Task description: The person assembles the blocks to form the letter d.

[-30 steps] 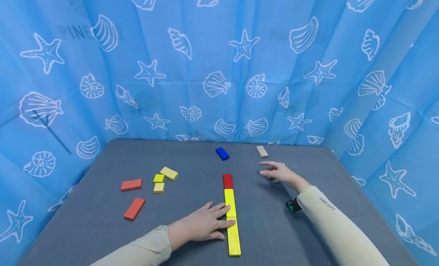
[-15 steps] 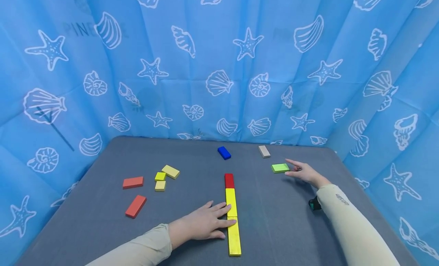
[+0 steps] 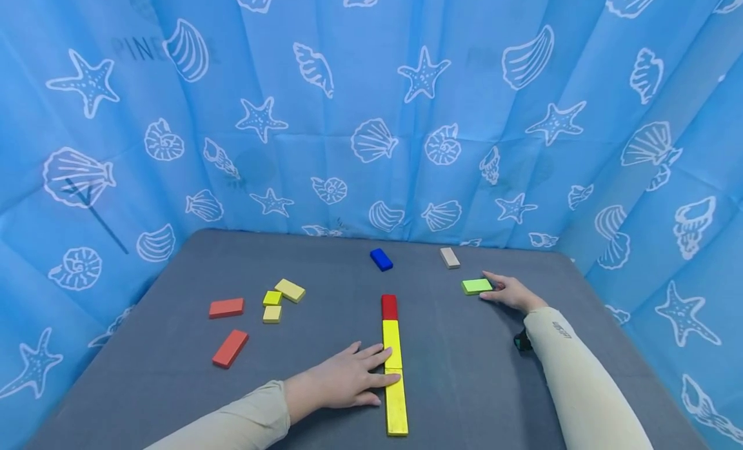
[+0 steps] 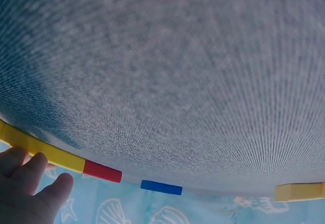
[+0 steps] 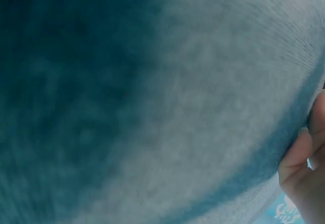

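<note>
My left hand (image 3: 342, 378) lies with its fingers spread. Its fingertips rest on two long yellow blocks, a farther one (image 3: 392, 337) and a nearer one (image 3: 396, 411). The two stand end to end in a line, with a short red block (image 3: 389, 307) at the far end. In the left wrist view, fingers (image 4: 34, 173) overlap the yellow block (image 4: 61, 157). On the right, my right hand (image 3: 513, 293) pinches the right end of a light green block (image 3: 476, 286) between thumb and index finger. The right wrist view shows only part of that hand (image 5: 304, 168), its block hidden.
A blue block (image 3: 381, 260) and a cream block (image 3: 449, 258) lie near the grey table's (image 3: 325, 256) far edge. Left of the line are two orange-red blocks (image 3: 230, 349) and three yellowish blocks (image 3: 289, 291). A blue curtain (image 3: 371, 115) hangs behind.
My right hand, over the green block at first, drew off to the right and uncovered it, then came back left to its right end. My left hand stays put.
</note>
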`<state>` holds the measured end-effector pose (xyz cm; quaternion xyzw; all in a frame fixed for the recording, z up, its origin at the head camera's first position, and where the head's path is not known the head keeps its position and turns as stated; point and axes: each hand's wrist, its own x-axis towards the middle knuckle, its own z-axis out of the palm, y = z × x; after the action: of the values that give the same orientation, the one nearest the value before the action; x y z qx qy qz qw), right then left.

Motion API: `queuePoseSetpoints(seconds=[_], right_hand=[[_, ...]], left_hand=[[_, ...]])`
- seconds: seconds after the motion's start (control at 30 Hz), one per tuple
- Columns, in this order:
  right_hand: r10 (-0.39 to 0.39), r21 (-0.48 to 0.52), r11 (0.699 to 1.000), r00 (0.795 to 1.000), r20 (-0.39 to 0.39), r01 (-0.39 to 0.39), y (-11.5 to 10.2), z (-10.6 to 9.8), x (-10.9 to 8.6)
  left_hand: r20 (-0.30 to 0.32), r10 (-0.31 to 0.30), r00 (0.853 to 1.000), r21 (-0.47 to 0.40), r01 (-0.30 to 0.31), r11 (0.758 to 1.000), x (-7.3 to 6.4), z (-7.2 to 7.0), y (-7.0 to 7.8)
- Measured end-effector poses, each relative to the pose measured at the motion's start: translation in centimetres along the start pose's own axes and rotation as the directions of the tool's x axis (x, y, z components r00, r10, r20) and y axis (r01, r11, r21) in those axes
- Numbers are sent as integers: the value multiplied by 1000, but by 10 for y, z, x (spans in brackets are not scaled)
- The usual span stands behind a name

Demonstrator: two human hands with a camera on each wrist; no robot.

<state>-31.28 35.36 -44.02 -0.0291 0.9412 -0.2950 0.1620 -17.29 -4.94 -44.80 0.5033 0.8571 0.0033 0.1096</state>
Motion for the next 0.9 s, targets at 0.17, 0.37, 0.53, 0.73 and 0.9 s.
queuePoseSetpoints(seconds=[0.17, 0.37, 0.53, 0.73, 0.9], right_hand=[[44, 3, 999, 999, -18, -44, 1, 1, 2], [19, -1, 1000, 998, -63, -19, 4, 4, 2], [14, 71, 997, 995, -95, -7, 0, 5, -4], [24, 227, 974, 993, -114, 3, -13, 3, -15], [31, 342, 940, 992, -120, 12, -22, 2, -18]], left_hand=[[-2, 4, 1000, 5, -4, 1000, 1, -1, -1], [7, 3, 1000, 6, -3, 1000, 2, -1, -1], [12, 2, 1000, -1, -2, 1000, 1, -1, -1], [8, -5, 1000, 2, 5, 1000, 0, -1, 0], [7, -8, 1000, 7, 8, 1000, 0, -1, 1]])
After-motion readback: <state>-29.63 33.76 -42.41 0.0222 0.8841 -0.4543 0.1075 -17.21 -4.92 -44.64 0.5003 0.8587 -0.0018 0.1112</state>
